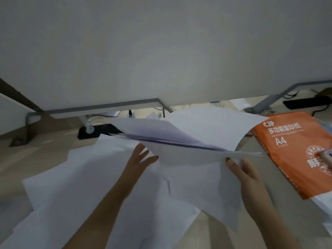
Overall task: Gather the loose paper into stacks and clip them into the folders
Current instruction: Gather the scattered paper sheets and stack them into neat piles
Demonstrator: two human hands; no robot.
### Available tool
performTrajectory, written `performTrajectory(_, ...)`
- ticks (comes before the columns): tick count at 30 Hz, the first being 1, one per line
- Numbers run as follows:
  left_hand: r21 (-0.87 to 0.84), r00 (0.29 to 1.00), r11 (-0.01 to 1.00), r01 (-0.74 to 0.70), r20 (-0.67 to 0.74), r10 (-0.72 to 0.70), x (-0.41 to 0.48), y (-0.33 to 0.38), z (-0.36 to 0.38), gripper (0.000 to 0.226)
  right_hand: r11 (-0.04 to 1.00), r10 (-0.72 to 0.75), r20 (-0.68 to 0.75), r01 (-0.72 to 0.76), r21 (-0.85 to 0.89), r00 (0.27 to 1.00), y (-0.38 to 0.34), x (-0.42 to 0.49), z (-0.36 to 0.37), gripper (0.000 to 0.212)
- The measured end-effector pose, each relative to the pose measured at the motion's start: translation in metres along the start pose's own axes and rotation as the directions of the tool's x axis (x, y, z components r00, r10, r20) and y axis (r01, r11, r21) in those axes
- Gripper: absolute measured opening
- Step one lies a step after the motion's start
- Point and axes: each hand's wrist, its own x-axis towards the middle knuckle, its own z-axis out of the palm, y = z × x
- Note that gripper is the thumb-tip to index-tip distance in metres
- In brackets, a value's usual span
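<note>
Above scattered sheets, right hand apparently pinching stack

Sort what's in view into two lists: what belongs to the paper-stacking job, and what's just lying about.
Job: held paper stack; loose sheets; left hand; right hand.
Lying about: orange A4 paper pack; black power strip; keyboard.

My right hand pinches the near right corner of a fanned bundle of white sheets held up at mid-frame, while my left hand reaches under its left side, fingers spread. Loose paper covers the lower left of the frame, and an orange A4 paper pack lies at the right edge.
</note>
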Motion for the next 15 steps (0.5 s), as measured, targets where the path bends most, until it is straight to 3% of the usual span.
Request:
performTrajectory(2,-0.02,0.997,0.998,-0.064,-0.031,0.064,-0.002,0.017,-0.009,0.063,0.999,-0.013,0.062,0.011,0.037,0.998,-0.008,0.002,0.004,0.013)
performTrajectory(6,-0.061,0.98,0.979,-0.195,-0.047,0.192,-0.012,0.049,-0.032,0.062,0.988,-0.039,0.212,0.006,0.153,0.977,-0.02,0.008,0.019,0.045)
performTrajectory(9,-0.098,0.968,0.964,-0.249,-0.072,0.242,-0.025,0.059,-0.047,0.052,0.975,-0.051,0.326,-0.024,0.221,0.944,-0.025,0.013,0.032,0.038)
performTrajectory(11,-0.101,0.964,0.962,-0.255,-0.101,0.245,-0.031,0.062,-0.059,0.057,0.959,-0.032,0.388,-0.082,0.272,0.921,-0.028,0.012,0.042,0.031)
performTrajectory(15,-0.044,0.978,0.979,-0.201,-0.058,0.198,-0.045,0.061,-0.088,0.069,0.959,0.007,0.454,-0.135,0.25,0.891,-0.031,0.009,0.057,0.038)
